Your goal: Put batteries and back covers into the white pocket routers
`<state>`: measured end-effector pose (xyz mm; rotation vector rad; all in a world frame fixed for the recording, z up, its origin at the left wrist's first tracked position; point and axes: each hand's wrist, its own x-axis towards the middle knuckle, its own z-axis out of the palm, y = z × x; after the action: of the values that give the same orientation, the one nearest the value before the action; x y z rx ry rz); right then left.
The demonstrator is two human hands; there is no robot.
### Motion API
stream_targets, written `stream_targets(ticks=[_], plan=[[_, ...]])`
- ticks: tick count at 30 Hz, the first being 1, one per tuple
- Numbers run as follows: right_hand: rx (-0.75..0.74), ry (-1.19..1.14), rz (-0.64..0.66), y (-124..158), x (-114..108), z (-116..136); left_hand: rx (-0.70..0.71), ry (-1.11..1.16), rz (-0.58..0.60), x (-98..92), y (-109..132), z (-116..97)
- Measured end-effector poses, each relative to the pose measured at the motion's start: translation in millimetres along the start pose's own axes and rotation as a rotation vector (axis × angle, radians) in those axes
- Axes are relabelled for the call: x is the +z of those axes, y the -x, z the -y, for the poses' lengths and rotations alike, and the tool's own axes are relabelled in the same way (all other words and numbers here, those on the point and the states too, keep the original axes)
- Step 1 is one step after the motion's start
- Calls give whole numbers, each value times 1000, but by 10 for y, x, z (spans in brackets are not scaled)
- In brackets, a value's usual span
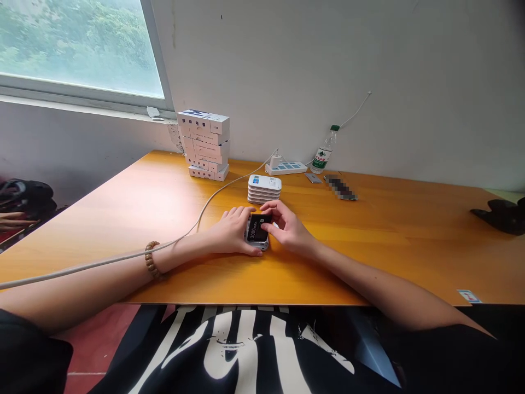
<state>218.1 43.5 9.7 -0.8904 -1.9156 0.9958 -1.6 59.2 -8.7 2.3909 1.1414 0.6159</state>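
On the wooden table in front of me sits a small white device [262, 245], its open side up. A black battery [257, 229] marked 3000mAh lies over it; whether it is fully seated I cannot tell. My left hand [235, 232] grips the device from the left, thumb at the near edge and fingers at the far edge. My right hand [287, 227] pinches the right side of the battery between thumb and fingers. Just beyond my hands stands a stack of several white devices [264, 189] with rounded corners.
White boxes [207, 145] are piled at the back left. A power strip [289, 168] with a charger, a water bottle [323, 150] and a phone-like object [341, 187] stand or lie along the wall. A white cable [209, 205] crosses over my left forearm.
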Motion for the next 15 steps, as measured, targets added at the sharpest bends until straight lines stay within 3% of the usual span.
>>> stream_targets(ticks=[3,7,11,15], plan=[[-48,-28,-157,-56,-65,-19,-33,-23,61,-75,-36,42],[55,29,-280,-175,-210,-201,-66,-76,146,-192,-56,74],[164,127,-227,-244,-239,-412,-55,-146,175,-267,-57,104],[101,381,-134,-223,-210,-426,-48,-164,170,-280,-60,126]])
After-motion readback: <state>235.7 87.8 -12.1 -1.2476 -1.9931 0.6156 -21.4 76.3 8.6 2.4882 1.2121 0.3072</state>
